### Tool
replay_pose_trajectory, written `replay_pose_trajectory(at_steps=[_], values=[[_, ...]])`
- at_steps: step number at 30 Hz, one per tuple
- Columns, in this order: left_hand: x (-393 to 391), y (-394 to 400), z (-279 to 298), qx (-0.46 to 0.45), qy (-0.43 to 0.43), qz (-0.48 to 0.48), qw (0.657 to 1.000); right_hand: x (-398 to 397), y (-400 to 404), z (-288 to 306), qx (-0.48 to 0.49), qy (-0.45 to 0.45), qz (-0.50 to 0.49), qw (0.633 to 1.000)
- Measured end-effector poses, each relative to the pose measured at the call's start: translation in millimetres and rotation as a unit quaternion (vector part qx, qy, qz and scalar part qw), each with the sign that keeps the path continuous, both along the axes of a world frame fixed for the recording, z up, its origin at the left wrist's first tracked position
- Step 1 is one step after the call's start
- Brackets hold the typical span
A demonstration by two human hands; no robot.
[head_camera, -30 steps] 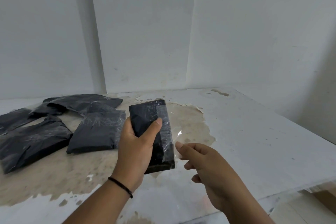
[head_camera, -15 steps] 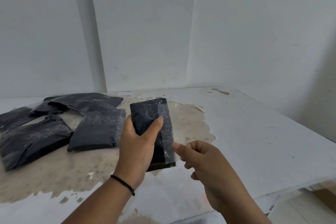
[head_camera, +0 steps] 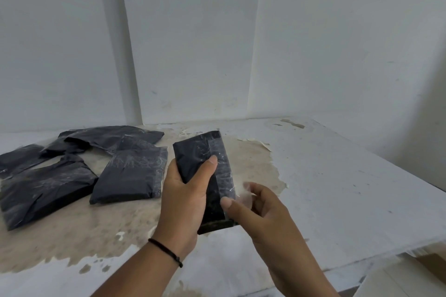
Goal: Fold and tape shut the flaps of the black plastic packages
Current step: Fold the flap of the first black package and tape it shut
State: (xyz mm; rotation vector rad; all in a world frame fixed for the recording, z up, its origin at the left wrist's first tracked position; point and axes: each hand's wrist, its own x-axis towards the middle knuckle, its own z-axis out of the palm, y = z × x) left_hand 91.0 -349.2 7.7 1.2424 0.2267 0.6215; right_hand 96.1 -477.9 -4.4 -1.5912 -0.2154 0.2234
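Hands come first, nearest the camera — the left hand (head_camera: 185,190) grips a small black package (head_camera: 204,176) held up above the worn white table (head_camera: 337,188), thumb across its face, while the right hand (head_camera: 255,210) pinches the loose edge of the clear tape (head_camera: 223,171) running down its side. This one looks nearly sealed, the tape end seemingly left to press flat. Farther left lies a pile of black packages (head_camera: 79,166) — the nearest looks taped, the rest I cannot judge.

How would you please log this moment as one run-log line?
left hand: grips package | right hand: thumb at tape edge | pile: on table
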Motion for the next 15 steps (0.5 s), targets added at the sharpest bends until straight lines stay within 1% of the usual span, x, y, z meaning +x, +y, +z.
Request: replay_pose_trajectory(at_steps=[4,6,7,8,9,10,11,12,13,15], values=[[-3.6,-4.1,-4.8,-0.043,-0.01,-0.05,0.998,-1.5,1.9,5.7,-0.008,-0.031,-0.001,0.999],[-7.4,6.5,-8.4,-0.043,-0.016,-0.094,0.995,1.5,-3.8,7.7,-0.082,-0.106,-0.024,0.991],[-10.5,15.3,-10.8,-0.017,-0.014,-0.11,0.994,3.7,-8.2,8.1,-0.128,-0.16,-0.037,0.978],[-14.7,26.3,-12.4,0.066,-0.014,-0.108,0.992,6.8,-13.0,7.1,-0.171,-0.214,-0.041,0.961],[-18.2,38.2,-14.0,0.198,-0.008,-0.088,0.976,9.2,-17.6,6.1,-0.209,-0.262,-0.032,0.942],[-22.0,48.6,-14.6,0.343,-0.006,-0.06,0.938,11.4,-21.6,3.7,-0.244,-0.302,-0.016,0.921],[-24.7,57.4,-14.2,0.46,-0.014,-0.036,0.887,13.1,-24.8,-0.1,-0.274,-0.334,0.005,0.902],[-25.8,64.2,-15.2,0.531,-0.018,-0.032,0.847,15.0,-27.8,-4.7,-0.297,-0.363,0.024,0.883],[-27.0,67.1,-15.1,0.559,-0.018,-0.045,0.828,17.0,-30.0,-10.1,-0.316,-0.386,0.04,0.866],[-29.7,67.4,-21.0,0.585,-0.016,-0.078,0.807,19.2,-32.9,-20.1,-0.348,-0.424,0.066,0.834]])
